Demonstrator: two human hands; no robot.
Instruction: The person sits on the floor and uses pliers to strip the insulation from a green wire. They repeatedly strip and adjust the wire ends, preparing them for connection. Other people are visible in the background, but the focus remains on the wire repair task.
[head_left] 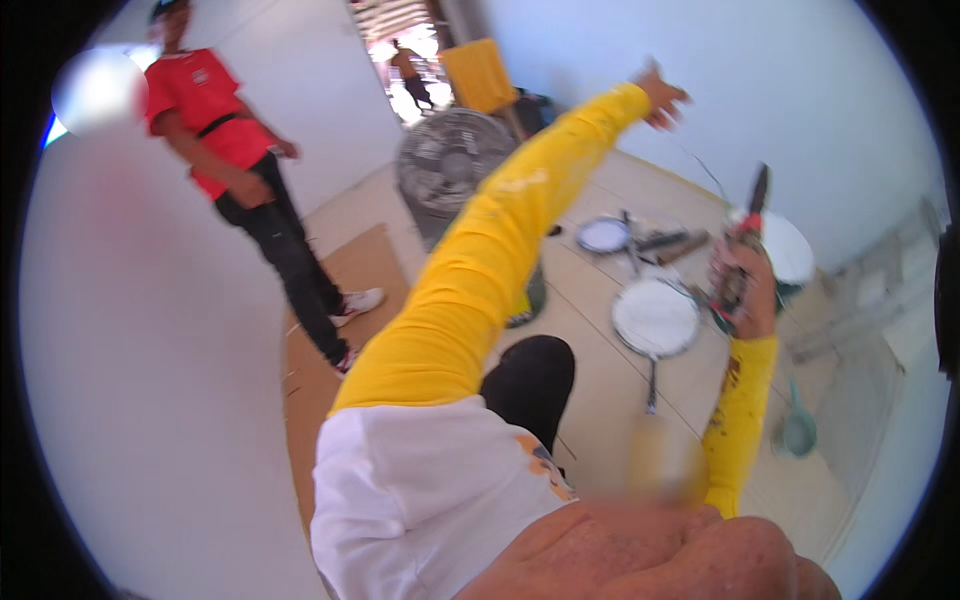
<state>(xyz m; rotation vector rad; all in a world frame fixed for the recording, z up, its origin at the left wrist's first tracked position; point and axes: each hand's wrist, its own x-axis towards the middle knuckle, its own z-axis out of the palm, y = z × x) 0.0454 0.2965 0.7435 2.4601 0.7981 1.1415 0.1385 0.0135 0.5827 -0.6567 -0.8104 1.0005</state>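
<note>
My left hand (662, 97) is stretched out toward the wall with its fingers apart and nothing in it. My right hand (742, 280) is closed round a hand tool (760, 190) with a dark, narrow blade pointing up and a red part below it; its exact kind is unclear. Just left of that hand, a round dark-rimmed vessel with a white surface (656, 316) stands on the floor, a dark handle extending toward me. Beyond it lie a smaller round white-topped vessel (604, 235) and several long tools (682, 246). Behind my right hand is a white round top (788, 248) with dark green below.
A person in a red shirt (205, 110) stands at left by a cardboard sheet (350, 270). A large fan (455, 155) stands ahead, near a yellow panel or cloth (478, 75). Another person (410, 75) shows through the doorway. A green dipper (798, 432) lies at right.
</note>
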